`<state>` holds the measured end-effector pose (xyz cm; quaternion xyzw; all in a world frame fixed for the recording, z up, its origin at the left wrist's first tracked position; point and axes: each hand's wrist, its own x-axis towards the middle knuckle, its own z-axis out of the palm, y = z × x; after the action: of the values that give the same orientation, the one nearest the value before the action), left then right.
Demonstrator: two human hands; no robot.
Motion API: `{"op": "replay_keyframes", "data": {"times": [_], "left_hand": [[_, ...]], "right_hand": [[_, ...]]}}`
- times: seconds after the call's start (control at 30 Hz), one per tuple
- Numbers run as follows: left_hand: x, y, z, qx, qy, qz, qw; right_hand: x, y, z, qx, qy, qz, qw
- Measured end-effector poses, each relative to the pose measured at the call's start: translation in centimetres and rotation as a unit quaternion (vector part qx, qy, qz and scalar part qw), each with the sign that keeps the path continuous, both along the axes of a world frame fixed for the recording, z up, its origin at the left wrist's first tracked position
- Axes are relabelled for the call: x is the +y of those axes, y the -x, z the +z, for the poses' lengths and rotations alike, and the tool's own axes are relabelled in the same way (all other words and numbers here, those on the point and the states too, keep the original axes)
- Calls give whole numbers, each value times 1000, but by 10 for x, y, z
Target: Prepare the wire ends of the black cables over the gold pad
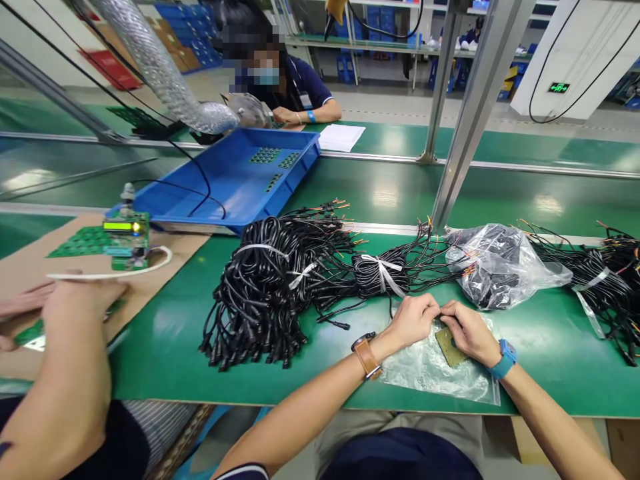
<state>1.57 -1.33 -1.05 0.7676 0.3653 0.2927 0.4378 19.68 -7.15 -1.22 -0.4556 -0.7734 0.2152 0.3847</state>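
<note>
My left hand (414, 319), with a brown-strapped watch (367, 357) at its wrist, is closed in a pinch. Right beside it, my right hand (466, 329) pinches too, the fingertips of both nearly meeting over a small dark thing too small to name. A blue band (503, 359) circles my right wrist. Under my right hand is a flat yellow-brown piece (450, 348), partly covered by the fingers. It lies on a clear plastic bag (430, 380) spread on the green bench (320, 380). Behind my hands lies a tied bundle of black cables (373, 275).
A large heap of black cables (255, 287) lies to the left, a clear bag of black parts (493, 263) and more cables (600, 283) to the right. A blue tray (220, 173) holds circuit boards. Co-workers sit at left and across; a metal post (475, 113) rises behind.
</note>
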Motion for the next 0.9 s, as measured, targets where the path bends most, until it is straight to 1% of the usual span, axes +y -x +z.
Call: {"op": "replay_keyframes", "data": {"times": [0.1,0.2,0.33,0.47,0.63,0.73,0.8,0.9], "left_hand": [[-1,0,1,-6,8,0,1000],[-2,0,1,-9,3,-6,1000],[-2,-1,1,-2,-7,-8,1000],[-2,-1,3,-2,-1,-10,1000],[1,3,9,-14,34,-41,998],[4,8,9,-21,60,-60,996],[5,9,8,-20,66,-56,996],[5,7,3,-8,50,-34,998]], "right_hand": [[0,1,2,6,-22,-24,999],[0,1,2,7,-25,-45,999],[0,3,1,5,-17,-40,999],[0,3,1,12,-6,-28,1000],[-1,-3,-1,41,35,-35,998],[-2,-7,-4,39,47,-37,997],[-2,-7,-4,33,42,-38,998],[-2,-5,-3,28,31,-29,999]]}}
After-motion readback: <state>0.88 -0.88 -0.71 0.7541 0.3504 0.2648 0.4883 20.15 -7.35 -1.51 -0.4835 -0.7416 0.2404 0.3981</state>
